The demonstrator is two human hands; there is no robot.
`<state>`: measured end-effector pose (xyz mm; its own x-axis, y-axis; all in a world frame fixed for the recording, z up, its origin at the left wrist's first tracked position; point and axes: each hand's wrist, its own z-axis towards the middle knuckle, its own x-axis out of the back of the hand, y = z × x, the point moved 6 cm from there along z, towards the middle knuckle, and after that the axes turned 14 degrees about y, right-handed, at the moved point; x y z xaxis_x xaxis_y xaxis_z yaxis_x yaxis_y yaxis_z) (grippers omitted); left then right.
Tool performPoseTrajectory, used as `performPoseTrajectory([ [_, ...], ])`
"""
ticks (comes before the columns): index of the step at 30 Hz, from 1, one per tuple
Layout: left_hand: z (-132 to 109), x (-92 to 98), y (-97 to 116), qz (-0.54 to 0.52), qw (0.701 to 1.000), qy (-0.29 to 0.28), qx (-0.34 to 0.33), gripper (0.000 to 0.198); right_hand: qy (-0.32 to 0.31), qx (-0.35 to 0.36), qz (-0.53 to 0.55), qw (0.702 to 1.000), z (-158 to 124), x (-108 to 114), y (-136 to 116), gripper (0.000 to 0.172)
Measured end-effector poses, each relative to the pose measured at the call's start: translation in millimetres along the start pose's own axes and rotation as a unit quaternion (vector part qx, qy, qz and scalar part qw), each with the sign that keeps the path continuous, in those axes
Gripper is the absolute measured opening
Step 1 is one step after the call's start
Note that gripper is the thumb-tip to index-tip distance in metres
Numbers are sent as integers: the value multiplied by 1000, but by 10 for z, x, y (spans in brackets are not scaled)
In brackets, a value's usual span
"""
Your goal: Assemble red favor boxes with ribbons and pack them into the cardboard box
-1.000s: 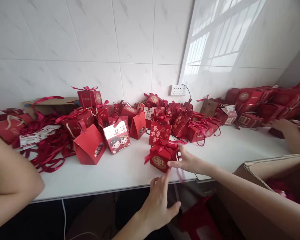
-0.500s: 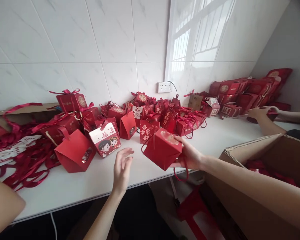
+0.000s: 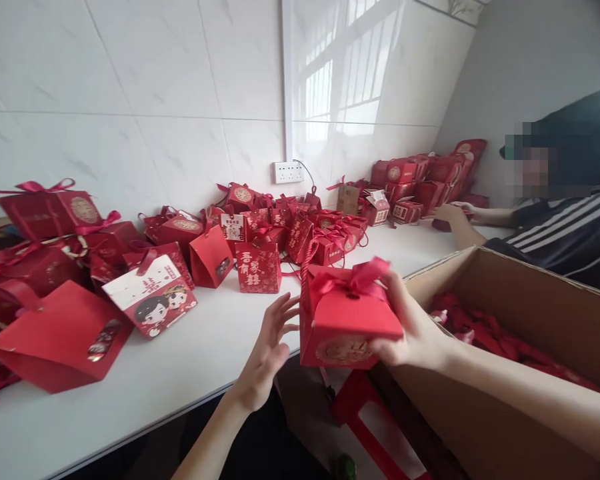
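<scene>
My right hand (image 3: 416, 330) grips a red gift box (image 3: 345, 327) topped with a red ribbon bow, holding it in the air past the front edge of the white counter (image 3: 190, 373). Its gold emblem faces me. My left hand (image 3: 270, 347) hovers just left of the box with fingers spread, fingertips almost touching its side. An open cardboard carton (image 3: 525, 300) with red items inside sits directly right of the held box.
Many red gift boxes (image 3: 260, 267) and bags crowd the counter along the tiled wall, with a cartoon-couple box (image 3: 153, 300) at left. Another person in a striped shirt (image 3: 570, 227) reaches toward boxes at the far right. A red stool (image 3: 375, 427) stands below.
My right hand lifted the red box off the counter and brought it toward me and rightward, turning it bow-up. My left hand came up beside it. The view swung right.
</scene>
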<state>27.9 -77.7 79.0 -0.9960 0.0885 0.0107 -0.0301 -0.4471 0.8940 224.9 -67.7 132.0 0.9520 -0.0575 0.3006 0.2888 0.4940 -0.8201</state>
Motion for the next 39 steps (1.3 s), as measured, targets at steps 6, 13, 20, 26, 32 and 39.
performPoseTrajectory([
  [6, 141, -428, -118, 82, 994, -66, -28, 60, 76, 56, -75, 993, -135, 516, -147, 80],
  [13, 354, -1244, -112, 174, 953, -97, -229, 28, 194, -442, 272, 833, -509, 967, 239, 61],
  [20, 357, -2139, -104, 150, 917, -176, -324, 24, 347, -355, 221, 840, -786, 1744, 433, 43],
  [26, 248, -2262, -276, 157, 924, -135, -321, 14, 434, -73, -280, 853, -893, 2883, 999, 71],
  [32, 216, -2267, -267, 158, 933, -120, -302, 15, 389, -129, -440, 799, -906, 3077, 1787, 69],
  [39, 189, -2284, -283, 160, 934, -108, -301, 17, 312, -109, -423, 844, -564, 2607, 2144, 64],
])
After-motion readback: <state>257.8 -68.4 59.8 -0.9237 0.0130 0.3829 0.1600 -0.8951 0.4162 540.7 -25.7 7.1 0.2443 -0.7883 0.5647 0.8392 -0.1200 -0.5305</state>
